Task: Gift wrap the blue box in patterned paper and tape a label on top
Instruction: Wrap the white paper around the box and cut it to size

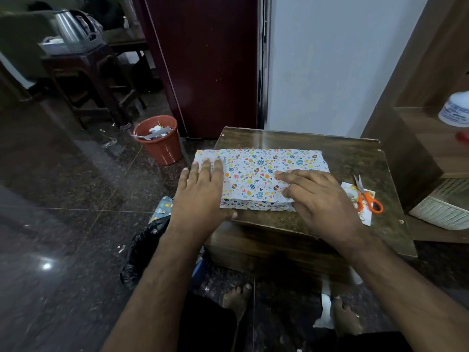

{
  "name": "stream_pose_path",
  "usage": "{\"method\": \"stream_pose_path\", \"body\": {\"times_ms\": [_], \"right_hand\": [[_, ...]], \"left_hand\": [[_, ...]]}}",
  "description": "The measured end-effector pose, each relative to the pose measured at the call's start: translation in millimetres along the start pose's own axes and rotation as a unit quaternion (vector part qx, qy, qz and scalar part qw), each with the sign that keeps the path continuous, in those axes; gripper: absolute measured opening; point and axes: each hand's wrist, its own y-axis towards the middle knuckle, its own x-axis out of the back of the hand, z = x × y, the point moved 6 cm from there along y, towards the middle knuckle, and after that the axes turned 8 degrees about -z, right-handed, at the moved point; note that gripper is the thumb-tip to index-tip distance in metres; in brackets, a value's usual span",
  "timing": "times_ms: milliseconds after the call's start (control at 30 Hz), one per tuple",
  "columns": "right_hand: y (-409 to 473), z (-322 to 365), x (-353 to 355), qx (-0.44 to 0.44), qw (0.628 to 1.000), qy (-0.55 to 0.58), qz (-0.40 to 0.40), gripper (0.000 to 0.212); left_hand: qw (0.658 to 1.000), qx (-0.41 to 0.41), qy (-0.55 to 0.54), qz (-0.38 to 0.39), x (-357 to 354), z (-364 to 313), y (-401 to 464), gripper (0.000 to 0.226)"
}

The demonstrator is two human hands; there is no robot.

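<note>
With both palms flat, fingers spread, my left hand [203,189] and right hand [314,196] press patterned paper [256,174] over the box on the table [355,158]; taping the seam seems next.

Operator: bare arms, no sleeves
Left hand [200,191] and right hand [319,199] ungloved, no rings or watch; bare feet [238,298], dark shorts [203,326].

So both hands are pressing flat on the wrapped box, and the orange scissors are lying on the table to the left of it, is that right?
Not quite. In the head view the orange scissors lie on the table to the right of the wrapped box, beside the right hand. The left hand and right hand do both press flat on it.
</note>
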Motion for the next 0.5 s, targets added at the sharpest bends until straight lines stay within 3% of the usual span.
{"method": "stream_pose_path", "body": {"times_ms": [133, 233, 333, 500], "right_hand": [[-2, -3, -3, -0.016, 1.0, 0.022, 0.003, 0.016], [-4, -5, -6, -0.02, 0.999, 0.033, 0.009, 0.017], [-4, -6, -7, -0.018, 0.999, 0.033, 0.012, 0.017], [-3, -7, -7, -0.015, 0.999, 0.039, 0.014, 0.019]], "left_hand": [[0.999, 0.005, 0.009, -0.032, 3, -2, 0, 0.126], [0.995, -0.066, -0.008, -0.07, 9, -17, 1, 0.133], [0.991, -0.129, -0.03, -0.036, -1, -30, 2, 0.119], [0.988, -0.1, -0.099, -0.067, -5, -30, 6, 0.099]]}}
